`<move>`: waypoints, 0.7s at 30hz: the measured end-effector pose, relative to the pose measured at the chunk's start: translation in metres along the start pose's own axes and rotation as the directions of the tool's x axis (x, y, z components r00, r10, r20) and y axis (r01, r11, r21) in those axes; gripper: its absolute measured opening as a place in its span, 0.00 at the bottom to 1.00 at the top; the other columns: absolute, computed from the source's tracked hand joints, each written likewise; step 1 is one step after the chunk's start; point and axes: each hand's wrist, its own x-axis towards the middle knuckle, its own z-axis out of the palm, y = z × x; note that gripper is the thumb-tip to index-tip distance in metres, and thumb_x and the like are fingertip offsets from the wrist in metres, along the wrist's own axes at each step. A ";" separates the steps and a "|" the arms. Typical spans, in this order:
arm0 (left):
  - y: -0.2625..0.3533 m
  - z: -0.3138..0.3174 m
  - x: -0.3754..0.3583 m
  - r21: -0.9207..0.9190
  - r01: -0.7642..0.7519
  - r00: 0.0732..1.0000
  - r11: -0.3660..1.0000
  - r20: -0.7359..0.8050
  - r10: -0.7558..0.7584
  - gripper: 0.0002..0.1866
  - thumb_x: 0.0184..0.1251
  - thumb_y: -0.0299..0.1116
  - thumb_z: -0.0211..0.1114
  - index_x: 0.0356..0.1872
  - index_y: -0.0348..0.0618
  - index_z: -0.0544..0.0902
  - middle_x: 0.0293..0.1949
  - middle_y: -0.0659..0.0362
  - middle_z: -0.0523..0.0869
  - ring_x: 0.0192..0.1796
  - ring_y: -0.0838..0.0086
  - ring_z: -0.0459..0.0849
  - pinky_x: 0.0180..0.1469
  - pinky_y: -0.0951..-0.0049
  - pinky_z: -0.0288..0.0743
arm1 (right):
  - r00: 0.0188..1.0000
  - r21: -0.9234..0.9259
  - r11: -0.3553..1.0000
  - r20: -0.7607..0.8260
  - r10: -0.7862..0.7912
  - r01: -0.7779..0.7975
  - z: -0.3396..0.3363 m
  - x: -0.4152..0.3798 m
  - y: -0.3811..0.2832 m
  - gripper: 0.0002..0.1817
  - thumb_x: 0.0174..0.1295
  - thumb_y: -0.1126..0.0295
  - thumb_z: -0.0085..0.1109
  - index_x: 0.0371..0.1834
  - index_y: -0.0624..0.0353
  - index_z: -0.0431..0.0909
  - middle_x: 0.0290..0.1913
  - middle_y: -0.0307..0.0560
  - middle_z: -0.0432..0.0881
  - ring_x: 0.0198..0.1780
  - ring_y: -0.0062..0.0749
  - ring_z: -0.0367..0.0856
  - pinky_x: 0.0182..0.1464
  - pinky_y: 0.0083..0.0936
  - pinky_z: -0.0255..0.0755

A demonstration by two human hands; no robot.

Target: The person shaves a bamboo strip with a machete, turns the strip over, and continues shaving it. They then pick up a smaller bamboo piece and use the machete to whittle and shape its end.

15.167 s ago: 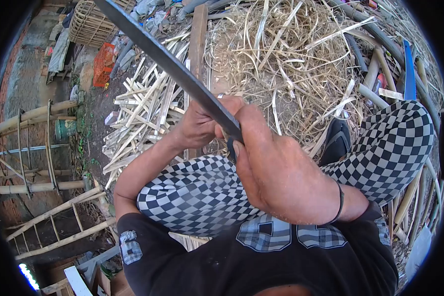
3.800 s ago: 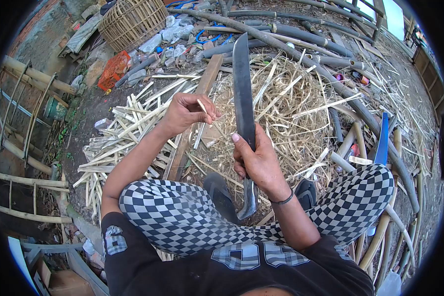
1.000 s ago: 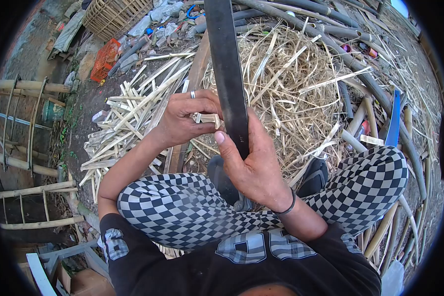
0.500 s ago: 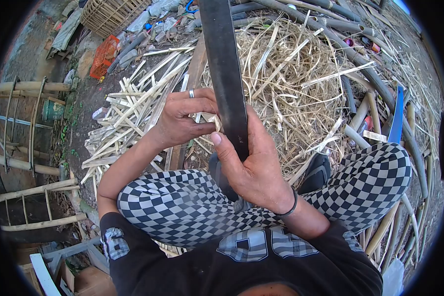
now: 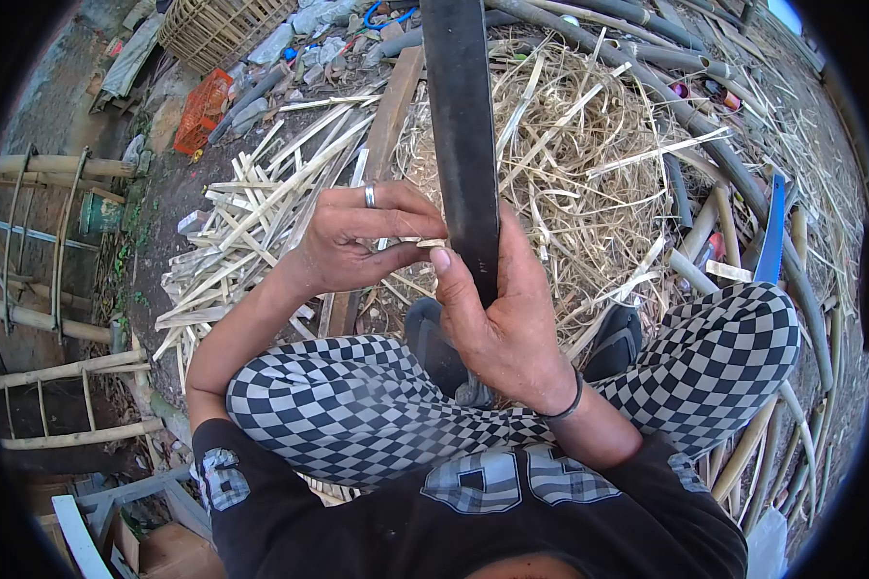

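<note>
I sit with bent knees in checkered trousers. My right hand (image 5: 507,328) grips a long dark machete (image 5: 463,145) by the blade near its base, the blade pointing away from me and up out of view. My left hand (image 5: 352,241), with a ring on one finger, pinches a small pale bamboo sliver (image 5: 422,242) and holds it against the blade's left edge. Most of the sliver is hidden by my fingers.
A heap of split bamboo strips (image 5: 251,222) lies at the left, a mound of shavings (image 5: 579,164) ahead. A wooden plank (image 5: 388,116), dark bamboo poles (image 5: 647,68), a blue saw (image 5: 770,236), an orange crate (image 5: 201,111), a woven basket (image 5: 212,29) and a bamboo ladder (image 5: 58,367) surround me.
Over the last second the machete shifted slightly right and my left hand's fingers slid the sliver along the blade edge. Earlier the left hand held the sliver up, apart from the blade.
</note>
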 end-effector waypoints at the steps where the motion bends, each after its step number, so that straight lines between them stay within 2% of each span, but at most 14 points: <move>1: 0.001 0.000 0.000 -0.002 -0.002 1.000 1.000 0.000 0.002 0.15 0.51 0.18 0.78 0.43 0.35 0.89 0.41 0.54 0.90 0.44 0.64 0.91 0.46 0.68 0.84 | 1.000 0.031 0.999 -0.013 -0.007 0.008 0.000 0.001 0.003 0.14 0.72 0.73 0.58 0.55 0.65 0.67 0.25 0.57 0.80 0.26 0.43 0.86 0.27 0.35 0.72; 7: 0.001 -0.002 0.000 0.022 0.017 1.000 1.000 0.017 -0.017 0.14 0.55 0.20 0.77 0.44 0.35 0.89 0.44 0.51 0.91 0.48 0.62 0.91 0.49 0.66 0.85 | 0.998 0.007 0.999 -0.041 -0.048 0.048 0.001 0.003 0.008 0.15 0.71 0.73 0.59 0.55 0.64 0.67 0.27 0.60 0.81 0.29 0.50 0.88 0.29 0.38 0.73; 11: 0.008 -0.001 0.000 -0.012 0.123 0.992 0.992 0.000 -0.124 0.15 0.55 0.22 0.78 0.46 0.35 0.89 0.45 0.52 0.91 0.47 0.65 0.91 0.48 0.68 0.88 | 1.000 0.030 1.000 -0.017 0.004 -0.003 0.000 0.003 0.009 0.16 0.71 0.72 0.60 0.55 0.65 0.66 0.28 0.61 0.82 0.31 0.55 0.88 0.30 0.39 0.75; 14: 0.010 0.001 0.001 -0.026 0.178 0.984 0.984 -0.027 -0.179 0.16 0.56 0.22 0.78 0.47 0.35 0.88 0.46 0.53 0.91 0.47 0.69 0.91 0.48 0.71 0.90 | 0.999 -0.049 0.998 -0.011 -0.031 0.030 -0.002 0.002 0.003 0.17 0.71 0.72 0.60 0.56 0.64 0.65 0.29 0.63 0.82 0.33 0.60 0.87 0.30 0.42 0.75; 16: 0.010 0.001 0.001 -0.036 0.188 0.981 0.982 -0.043 -0.189 0.16 0.56 0.21 0.77 0.48 0.36 0.88 0.46 0.53 0.91 0.47 0.70 0.91 0.48 0.72 0.91 | 0.997 -0.140 0.987 0.007 -0.074 0.074 -0.003 0.000 -0.005 0.20 0.71 0.74 0.55 0.62 0.66 0.62 0.30 0.65 0.82 0.33 0.65 0.86 0.31 0.47 0.75; 17: 0.009 0.001 0.001 -0.037 0.203 0.977 0.979 -0.054 -0.204 0.17 0.56 0.21 0.77 0.48 0.36 0.88 0.46 0.53 0.91 0.47 0.70 0.91 0.48 0.72 0.91 | 0.997 -0.139 0.988 0.006 -0.073 0.074 -0.002 0.000 -0.004 0.20 0.71 0.74 0.55 0.62 0.66 0.62 0.30 0.65 0.82 0.33 0.65 0.86 0.31 0.47 0.75; 19: 0.009 0.002 0.000 -0.038 0.218 0.973 0.975 -0.064 -0.220 0.17 0.57 0.20 0.77 0.48 0.36 0.88 0.47 0.53 0.91 0.47 0.70 0.91 0.48 0.71 0.91 | 0.987 -0.157 0.974 0.010 -0.163 0.162 -0.001 -0.001 -0.004 0.26 0.69 0.77 0.50 0.70 0.67 0.56 0.31 0.68 0.82 0.32 0.67 0.85 0.32 0.52 0.74; 20: 0.008 0.003 0.000 -0.048 0.212 0.972 0.976 -0.090 -0.215 0.17 0.56 0.20 0.77 0.48 0.35 0.88 0.47 0.53 0.91 0.47 0.69 0.91 0.48 0.71 0.91 | 0.987 -0.156 0.975 0.009 -0.162 0.161 -0.001 -0.003 -0.005 0.26 0.69 0.77 0.50 0.70 0.67 0.56 0.31 0.68 0.82 0.32 0.67 0.85 0.32 0.52 0.74; 21: 0.008 0.004 -0.001 -0.057 0.204 0.971 0.977 -0.116 -0.210 0.17 0.56 0.20 0.77 0.48 0.35 0.88 0.47 0.52 0.90 0.47 0.69 0.91 0.48 0.70 0.91 | 0.993 -0.163 0.980 0.031 -0.111 0.114 -0.001 -0.006 -0.007 0.25 0.71 0.77 0.49 0.70 0.68 0.58 0.32 0.62 0.82 0.31 0.51 0.84 0.33 0.42 0.74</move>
